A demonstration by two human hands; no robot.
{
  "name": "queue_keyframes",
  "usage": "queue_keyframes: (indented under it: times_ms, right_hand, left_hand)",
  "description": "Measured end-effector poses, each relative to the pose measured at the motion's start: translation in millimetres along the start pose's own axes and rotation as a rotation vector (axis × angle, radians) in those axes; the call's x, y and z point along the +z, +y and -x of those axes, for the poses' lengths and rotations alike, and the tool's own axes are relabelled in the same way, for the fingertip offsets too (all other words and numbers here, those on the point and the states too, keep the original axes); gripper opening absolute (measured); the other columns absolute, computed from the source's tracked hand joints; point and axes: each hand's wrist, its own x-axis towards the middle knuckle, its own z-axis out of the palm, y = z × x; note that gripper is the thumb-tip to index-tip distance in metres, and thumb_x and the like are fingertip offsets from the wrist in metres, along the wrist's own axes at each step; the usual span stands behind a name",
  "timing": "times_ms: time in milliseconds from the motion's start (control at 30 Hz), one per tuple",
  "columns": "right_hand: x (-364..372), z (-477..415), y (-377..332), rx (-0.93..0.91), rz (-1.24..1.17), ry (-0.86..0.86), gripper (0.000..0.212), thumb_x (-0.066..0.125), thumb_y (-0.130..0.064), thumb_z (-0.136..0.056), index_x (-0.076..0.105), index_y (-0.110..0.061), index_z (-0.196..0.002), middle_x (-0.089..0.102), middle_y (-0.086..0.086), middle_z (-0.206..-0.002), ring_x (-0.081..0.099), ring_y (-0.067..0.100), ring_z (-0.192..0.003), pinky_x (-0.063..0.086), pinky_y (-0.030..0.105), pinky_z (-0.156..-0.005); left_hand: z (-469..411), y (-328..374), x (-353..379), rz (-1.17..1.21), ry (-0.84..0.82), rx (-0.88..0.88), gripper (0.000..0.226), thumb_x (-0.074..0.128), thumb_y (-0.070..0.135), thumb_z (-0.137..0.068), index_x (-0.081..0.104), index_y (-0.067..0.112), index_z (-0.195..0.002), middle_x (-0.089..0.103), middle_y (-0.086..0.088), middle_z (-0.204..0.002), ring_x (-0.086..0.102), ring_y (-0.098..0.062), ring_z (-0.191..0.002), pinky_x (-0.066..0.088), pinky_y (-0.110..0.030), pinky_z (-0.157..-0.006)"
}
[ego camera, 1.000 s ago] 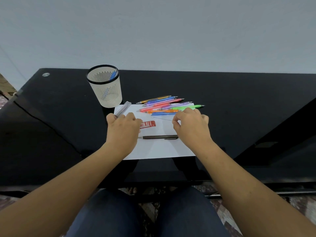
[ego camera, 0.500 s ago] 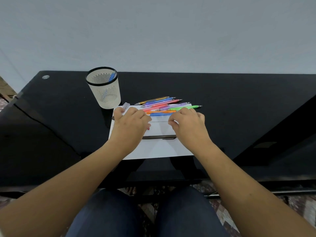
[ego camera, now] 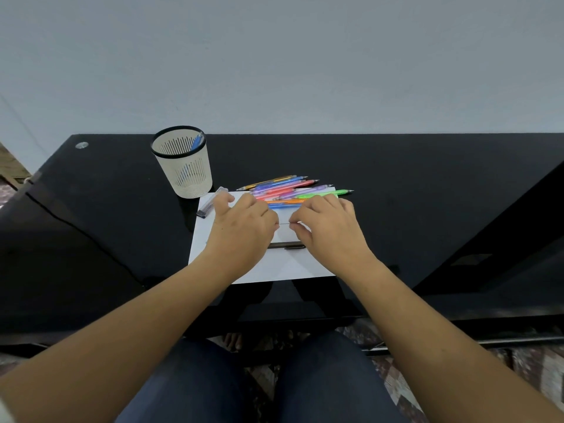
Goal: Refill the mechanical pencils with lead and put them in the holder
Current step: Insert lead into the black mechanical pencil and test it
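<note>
A thin dark lead (ego camera: 285, 223) stretches level between my two hands above the white paper (ego camera: 293, 267). My right hand (ego camera: 331, 232) pinches its right end. My left hand (ego camera: 244, 228) lies curled over the paper with its fingertips at the lead's left end; what it grips is hidden. A black mechanical pencil (ego camera: 288, 246) lies on the paper between my wrists. Several coloured pencils (ego camera: 287, 190) lie in a heap at the paper's far edge. The white mesh holder (ego camera: 183, 172) stands at the back left with a blue pencil (ego camera: 197, 143) in it.
A clear tube (ego camera: 210, 203) lies on the paper's far left corner, beside my left thumb. The black glass table (ego camera: 427, 209) runs wide to both sides, with its front edge just above my knees. A grey wall rises behind it.
My left hand slid right and now covers the red lead case. The lead, slanted before, now lies level between the two hands. The view tilted slightly.
</note>
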Motion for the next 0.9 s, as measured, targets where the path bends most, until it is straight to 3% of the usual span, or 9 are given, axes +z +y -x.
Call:
queue_keyframes:
  times_ms: [100, 233, 367, 433, 567, 900]
  right_hand:
    - [-1, 1, 5, -0.005, 0.004, -0.013, 0.005, 0.07, -0.022, -0.084, 0.07, -0.019, -0.088, 0.065, 0.0, -0.09, 0.059, 0.021, -0.088, 0.044, 0.039, -0.082]
    - [-3, 2, 10, -0.004, 0.025, -0.124, 0.013, 0.053, -0.026, -0.095, 0.063, -0.022, -0.101, 0.06, -0.003, -0.104, 0.05, 0.016, -0.101, 0.034, 0.034, -0.094]
    - [-1, 4, 18, -0.01, 0.064, -0.181, 0.014, 0.048, -0.023, -0.097, 0.055, -0.025, -0.108, 0.055, -0.007, -0.109, 0.045, 0.012, -0.104, 0.029, 0.031, -0.096]
    - [-2, 6, 24, 0.008, 0.092, -0.203, 0.014, 0.047, -0.021, -0.096, 0.053, -0.027, -0.108, 0.054, -0.008, -0.109, 0.044, 0.011, -0.103, 0.03, 0.03, -0.095]
    - [-5, 8, 30, 0.045, 0.101, -0.241, 0.016, 0.046, -0.021, -0.096, 0.05, -0.026, -0.111, 0.053, -0.007, -0.11, 0.044, 0.012, -0.104, 0.031, 0.031, -0.096]
    - [-7, 8, 29, 0.066, 0.18, -0.226, 0.017, 0.049, -0.023, -0.095, 0.051, -0.025, -0.111, 0.055, -0.005, -0.11, 0.046, 0.014, -0.104, 0.032, 0.033, -0.097]
  left_hand:
    - [2, 4, -4, 0.024, -0.002, -0.023, 0.015, 0.055, 0.033, -0.095, 0.066, 0.031, -0.105, 0.064, 0.012, -0.103, 0.052, -0.012, -0.105, 0.014, -0.038, -0.088]
    - [0, 9, -4, 0.093, -0.021, -0.047, 0.028, 0.036, 0.038, -0.102, 0.055, 0.035, -0.122, 0.055, 0.015, -0.122, 0.041, -0.008, -0.118, 0.012, -0.036, -0.089]
    - [-4, 12, 0, 0.176, -0.103, -0.142, 0.04, 0.043, 0.053, -0.095, 0.05, 0.035, -0.13, 0.052, 0.012, -0.132, 0.039, -0.011, -0.125, 0.02, -0.039, -0.098]
    - [-6, 11, 5, 0.168, -0.239, -0.149, 0.052, 0.047, 0.058, -0.092, 0.042, 0.034, -0.138, 0.048, 0.009, -0.138, 0.038, -0.015, -0.128, 0.023, -0.042, -0.101]
    - [-8, 11, 15, 0.136, -0.37, -0.076, 0.043, 0.044, 0.054, -0.095, 0.048, 0.039, -0.135, 0.053, 0.01, -0.132, 0.043, -0.016, -0.121, 0.026, -0.042, -0.097]
    - [-5, 6, 21, 0.131, -0.247, -0.114, 0.024, 0.046, 0.037, -0.099, 0.056, 0.038, -0.121, 0.058, 0.012, -0.114, 0.049, -0.013, -0.107, 0.025, -0.038, -0.089]
